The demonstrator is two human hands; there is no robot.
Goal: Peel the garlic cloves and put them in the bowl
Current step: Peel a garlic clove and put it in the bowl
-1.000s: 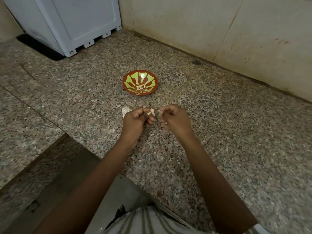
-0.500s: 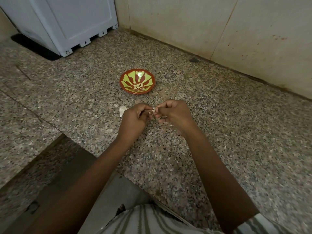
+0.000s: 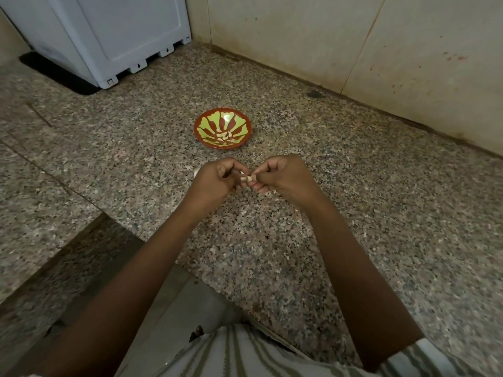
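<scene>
We are in the peeling step: both hands are meeting above the middle of the counter (image 3: 353, 200), between its near edge and the bowl (image 3: 239, 123). Our left hand (image 3: 215, 178) is curling its fingers and pinching one end of a garlic clove (image 3: 247, 178). Our right hand (image 3: 285, 178) is pinching the other end between thumb and forefinger. The clove is hanging in the air between the two sets of fingertips, clear of the stone. It is showing pale, but it is too small for us to be telling how much skin is clinging to it.

The bowl is standing farther back, toward the edge where the counter is meeting the wall (image 3: 353, 36), well apart from the hands. Several peeled cloves (image 3: 224, 136) are lying at its centre, so we are judging the task partly done. A pale scrap (image 3: 195, 172) is peeking out just beside the left hand; whether it is skin or more garlic we are not able to tell. A white appliance (image 3: 109, 36) is occupying the far left corner.

For the next move we are expecting to need a firm hold from the left fingers while the right ones strip the skin. After that we are expecting a short reach forward to drop the bare clove into the bowl.
</scene>
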